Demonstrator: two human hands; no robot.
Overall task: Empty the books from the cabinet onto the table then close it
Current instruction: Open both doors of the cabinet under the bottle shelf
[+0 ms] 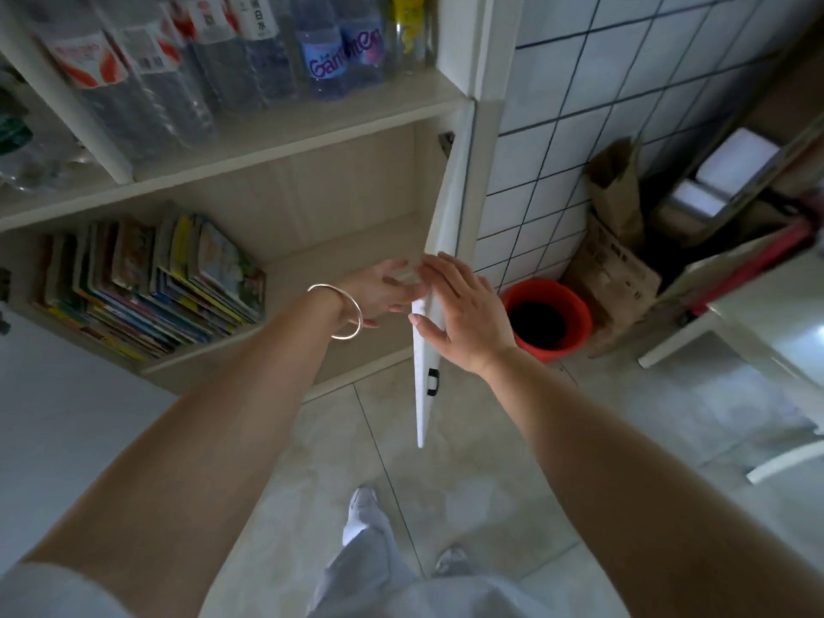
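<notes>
The cabinet's lower compartment (348, 216) stands open, its white door (439, 243) swung out edge-on toward me, black handle (433, 382) near its lower end. A leaning row of colourful books (151, 287) fills the compartment's left part; the right part is bare. My right hand (468, 314) lies flat on the door's outer face, fingers spread. My left hand (383, 289), a silver bangle on its wrist, reaches to the door's inner side with fingers apart, touching the edge. Neither hand holds a book.
Water bottles (232, 51) crowd the shelf above. A red bucket (546, 318) and a brown paper bag (615, 243) stand by the tiled wall to the right. A white table (767, 318) is at the far right. Tiled floor and my feet are below.
</notes>
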